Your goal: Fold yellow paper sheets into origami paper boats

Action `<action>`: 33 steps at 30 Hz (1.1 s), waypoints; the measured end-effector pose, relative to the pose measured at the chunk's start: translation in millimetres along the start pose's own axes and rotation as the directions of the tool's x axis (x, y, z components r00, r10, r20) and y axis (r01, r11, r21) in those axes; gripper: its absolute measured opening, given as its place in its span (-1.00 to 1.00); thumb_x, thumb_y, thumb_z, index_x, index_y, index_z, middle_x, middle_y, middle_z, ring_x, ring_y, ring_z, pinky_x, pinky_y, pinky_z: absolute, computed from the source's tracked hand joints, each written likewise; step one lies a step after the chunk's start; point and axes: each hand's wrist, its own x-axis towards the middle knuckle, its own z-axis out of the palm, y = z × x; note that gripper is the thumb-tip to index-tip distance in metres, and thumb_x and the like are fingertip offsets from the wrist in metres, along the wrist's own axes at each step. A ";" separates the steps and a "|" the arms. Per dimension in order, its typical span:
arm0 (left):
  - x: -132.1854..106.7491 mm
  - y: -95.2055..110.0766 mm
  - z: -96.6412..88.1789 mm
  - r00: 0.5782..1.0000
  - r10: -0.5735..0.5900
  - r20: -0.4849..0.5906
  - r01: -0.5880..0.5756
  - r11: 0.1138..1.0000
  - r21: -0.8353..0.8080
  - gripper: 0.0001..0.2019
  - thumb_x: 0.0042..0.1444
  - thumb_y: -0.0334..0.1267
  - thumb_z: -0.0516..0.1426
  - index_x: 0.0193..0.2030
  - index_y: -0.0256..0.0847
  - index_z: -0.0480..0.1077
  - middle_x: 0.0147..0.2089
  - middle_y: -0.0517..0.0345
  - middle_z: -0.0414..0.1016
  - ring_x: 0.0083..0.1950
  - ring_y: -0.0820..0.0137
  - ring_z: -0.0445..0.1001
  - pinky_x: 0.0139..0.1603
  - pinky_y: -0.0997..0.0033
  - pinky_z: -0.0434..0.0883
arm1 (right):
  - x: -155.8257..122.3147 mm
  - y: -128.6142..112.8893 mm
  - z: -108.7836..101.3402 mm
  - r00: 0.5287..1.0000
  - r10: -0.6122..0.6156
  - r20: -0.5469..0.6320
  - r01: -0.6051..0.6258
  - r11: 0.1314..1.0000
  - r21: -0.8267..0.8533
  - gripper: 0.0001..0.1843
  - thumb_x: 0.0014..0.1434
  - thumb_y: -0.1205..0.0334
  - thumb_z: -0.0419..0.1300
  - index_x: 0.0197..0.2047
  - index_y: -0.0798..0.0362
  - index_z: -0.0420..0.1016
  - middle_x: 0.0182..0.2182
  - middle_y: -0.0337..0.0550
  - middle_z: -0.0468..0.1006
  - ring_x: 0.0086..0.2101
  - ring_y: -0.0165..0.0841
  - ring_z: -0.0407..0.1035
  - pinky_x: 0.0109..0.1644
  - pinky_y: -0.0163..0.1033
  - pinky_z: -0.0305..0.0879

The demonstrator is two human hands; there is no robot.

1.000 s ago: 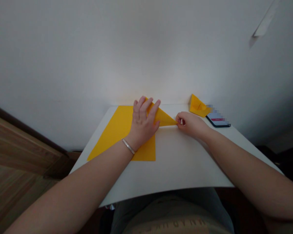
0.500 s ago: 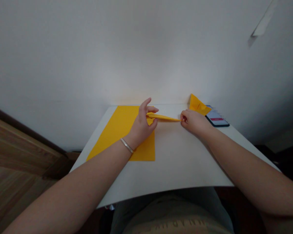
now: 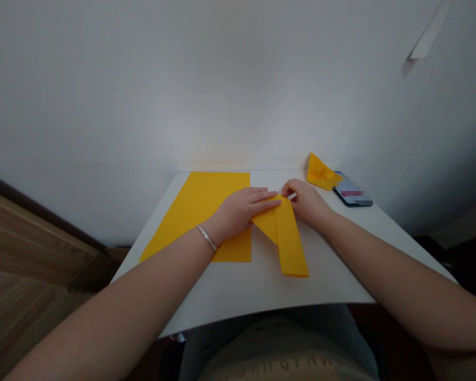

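A folded piece of yellow paper [image 3: 292, 241] lies on the white table, with a long strip-like flap reaching toward my body and a slanted part to its left. My left hand [image 3: 248, 206] rests flat over the slanted part, fingers stretched out to the right, and hides some of it. At the far right corner of the fold, the fingers of my right hand [image 3: 303, 201] are curled together, pinching the paper's edge. A flat yellow sheet [image 3: 198, 211] lies under my left wrist.
Behind my right hand stands another folded yellow paper piece [image 3: 320, 173], touching a phone [image 3: 351, 191]. The white table [image 3: 238, 299] meets a pale wall [image 3: 238, 84] at the back. Wooden panelling [image 3: 27, 254] is at the left.
The folded paper, seen edge-on and held above the table before, now lies down with its flap toward me. My left hand has flattened onto it; my right hand moved slightly left.
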 end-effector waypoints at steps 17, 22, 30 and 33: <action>3.0 16.5 -11.1 0.934 -0.348 0.080 0.260 0.814 0.519 -0.68 0.24 -0.46 -0.04 0.06 -0.48 0.38 0.10 -0.27 0.44 0.17 0.09 0.37 0.18 -0.03 0.29 | 3.2 6.5 -4.6 0.978 -0.042 0.207 0.054 0.997 -0.054 -0.71 0.11 0.41 0.07 -0.15 0.04 0.54 -0.19 -0.11 0.58 -0.21 -0.33 0.43 -0.10 -0.20 0.35; 0.3 17.0 -7.5 0.909 -0.402 0.107 0.275 0.774 0.570 -0.76 0.18 -0.47 -0.03 -0.19 -0.33 0.46 -0.19 -0.12 0.56 -0.06 0.18 0.49 0.15 -0.03 0.27 | 1.0 1.9 -6.1 0.964 0.059 0.258 -0.061 0.998 0.000 -0.74 0.19 0.19 0.07 -0.18 0.03 0.56 -0.27 -0.16 0.60 -0.35 -0.39 0.42 -0.23 -0.27 0.33; 5.7 27.9 -9.4 0.823 -0.535 0.189 0.399 0.783 0.476 -0.66 0.16 -0.06 0.05 -0.27 -0.33 0.45 -0.34 -0.15 0.53 -0.29 0.10 0.50 -0.33 0.16 0.37 | -0.3 -10.1 -9.2 0.918 -0.158 0.365 0.225 0.963 -0.150 -0.57 0.03 0.10 0.27 -0.02 0.03 0.51 -0.11 -0.05 0.55 -0.15 -0.23 0.38 -0.03 -0.14 0.29; 6.7 29.7 -10.0 0.852 -0.492 0.178 0.381 0.816 0.434 -0.57 0.19 0.07 0.01 -0.18 -0.31 0.43 -0.26 -0.13 0.52 -0.21 0.09 0.49 -0.30 0.17 0.38 | 0.1 -11.0 -7.7 0.898 -0.227 0.376 0.305 0.938 -0.163 -0.67 0.09 0.21 0.19 -0.05 0.02 0.52 -0.10 -0.06 0.56 -0.07 -0.21 0.37 0.07 -0.09 0.23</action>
